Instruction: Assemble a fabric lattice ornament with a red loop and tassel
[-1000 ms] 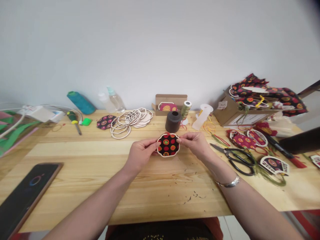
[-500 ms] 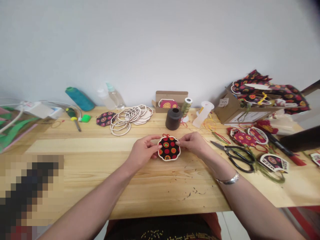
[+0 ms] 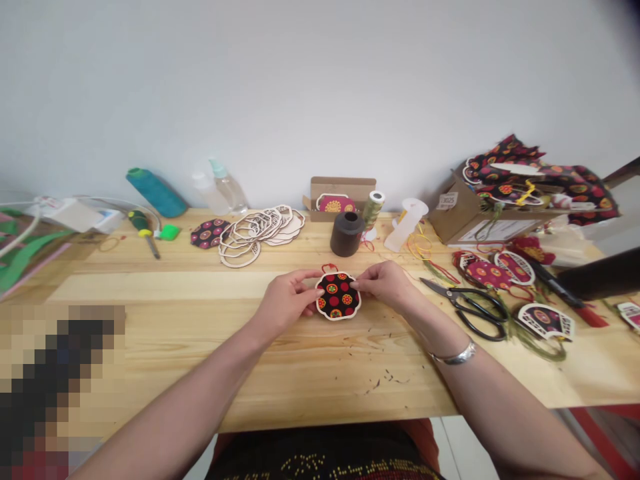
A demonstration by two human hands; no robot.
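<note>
While your left hand (image 3: pixel 290 300) pinches the left side of a scalloped ornament of black, red-dotted cloth with a pale wooden rim (image 3: pixel 339 297), your right hand (image 3: pixel 385 283) pinches its upper right edge.

Containers: one large, open brown cardboard box (image 3: pixel 455 217), rear right, heaped past its rim with dark patterned cloth (image 3: pixel 585 190) and pale-rimmed pieces; one small, open brown cardboard box (image 3: pixel 365 189), rear centre, holding a magenta cloth piece with a pale rim (image 3: pixel 335 204).

Surface: one pale wooden table (image 3: pixel 280 387), dark specks near you. On it, a black plastic cone (image 3: pixel 347 235) beyond the ornament, black-handled metal scissors (image 3: pixel 477 310) to your right, overlapping pale wooden frames (image 3: pixel 265 229) to your left. Room: one plain pale wall (image 3: pixel 300 87) behind.

Obscured: lower left corner, pixelated; some left fingers, behind the ornament; the large box's lower contents, hidden; a black cylinder (image 3: pixel 600 275), cut off at right. Whether the ornament touches the table, you cannot tell.
</note>
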